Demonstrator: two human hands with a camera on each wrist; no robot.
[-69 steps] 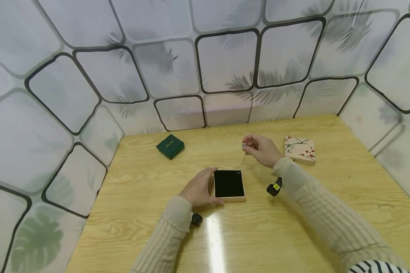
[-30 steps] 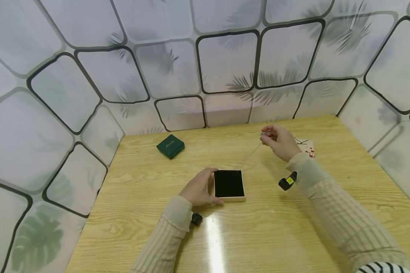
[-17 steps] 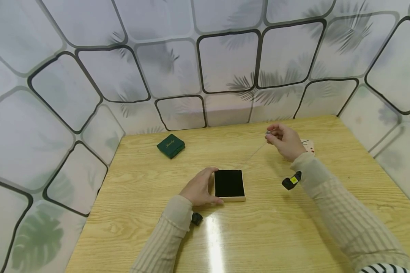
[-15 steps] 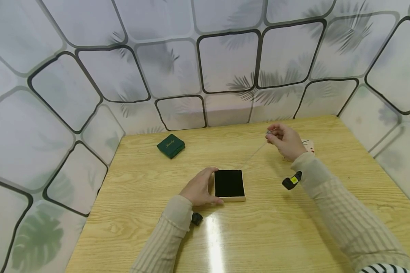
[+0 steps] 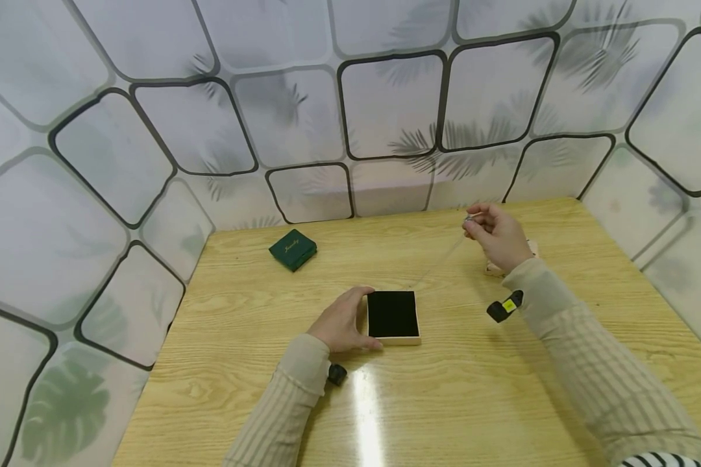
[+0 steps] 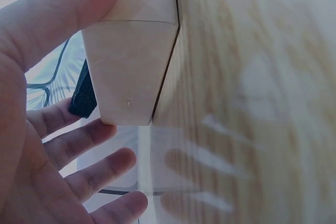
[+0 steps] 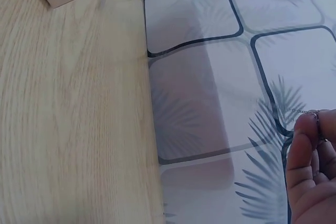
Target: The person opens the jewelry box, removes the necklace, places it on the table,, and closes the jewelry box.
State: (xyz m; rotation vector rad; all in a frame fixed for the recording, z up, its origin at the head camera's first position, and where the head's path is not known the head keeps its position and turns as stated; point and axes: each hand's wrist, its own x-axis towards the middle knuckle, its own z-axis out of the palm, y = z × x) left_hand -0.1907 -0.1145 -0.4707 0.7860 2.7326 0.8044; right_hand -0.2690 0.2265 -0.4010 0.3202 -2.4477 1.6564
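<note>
In the head view my left hand (image 5: 341, 324) grips a small square jewelry box (image 5: 402, 341) by its left part, thumb on the near side and a finger at the far side. A black pad fills the box. The left wrist view shows my thumb on the pale box wall (image 6: 128, 66), with the fingers spread beyond it. My right hand (image 5: 496, 237) is raised at the far right and pinches a thin necklace chain (image 7: 300, 111) between thumb and fingertips. The fine chain (image 5: 441, 261) slants down toward the box's far right corner; its lower end is hard to see.
A dark green jewelry case (image 5: 293, 250) with gold lettering lies at the back left of the wooden table (image 5: 239, 389). A floral-patterned box lid (image 5: 493, 268) sits at the right, mostly hidden behind my right hand. Patterned cloth walls (image 5: 391, 110) enclose the table.
My right hand has moved right, up and away from the box, drawing the chain into a longer slanting line. It now covers most of the floral lid. My left hand stays on the box.
</note>
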